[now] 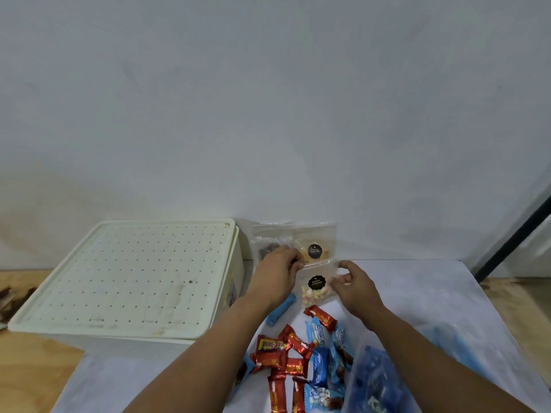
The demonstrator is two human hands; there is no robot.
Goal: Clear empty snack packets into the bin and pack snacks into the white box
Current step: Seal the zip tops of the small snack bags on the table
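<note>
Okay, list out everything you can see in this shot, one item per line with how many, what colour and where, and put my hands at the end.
white box: one, cream-white, perforated lid on, left on the floor against the wall.
clear pouch: one, transparent with black round label and pastel sweets, held between both hands.
clear pouches at the wall: at least two, transparent, one with a black label, leaning behind the hands.
red wrapped snacks: several, red and gold, piled on the white sheet near centre bottom.
blue wrapped snacks: several, blue and white, mixed into the same pile.
blue bar: one, light blue, lying beside the box.
blue bag: one, translucent blue, bottom right.
white sheet: one, under the snacks.
left hand: pinching the pouch's top left corner.
right hand: pinching its right edge.
</note>
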